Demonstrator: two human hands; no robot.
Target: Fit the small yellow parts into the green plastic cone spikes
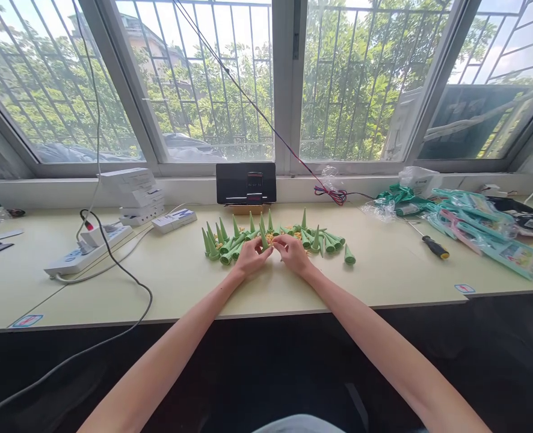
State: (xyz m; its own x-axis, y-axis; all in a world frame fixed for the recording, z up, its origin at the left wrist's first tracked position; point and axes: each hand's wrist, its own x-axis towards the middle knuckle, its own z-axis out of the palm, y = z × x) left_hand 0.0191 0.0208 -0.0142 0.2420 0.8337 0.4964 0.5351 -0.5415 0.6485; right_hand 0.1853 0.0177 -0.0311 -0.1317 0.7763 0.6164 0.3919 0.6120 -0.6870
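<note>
My left hand (251,258) is closed around a small green cone (263,239), which stands point up between its fingers. Close beside it, my right hand (294,255) is closed in a pinch at the small yellow pieces (271,239); whatever its fingertips hold is too small to name. Around both hands spread several more green cones: some upright, like the tall cone (304,220), others lying on their sides with open ends showing. One cone (349,256) lies apart at the right end. My hands hide part of the pile.
Behind the cones a black screen (224,183) leans near the window. At left are a power strip (79,255), a loose black cable (131,273) and stacked white boxes (135,195). A screwdriver (434,246) and teal packages (496,234) lie right on the table (384,282).
</note>
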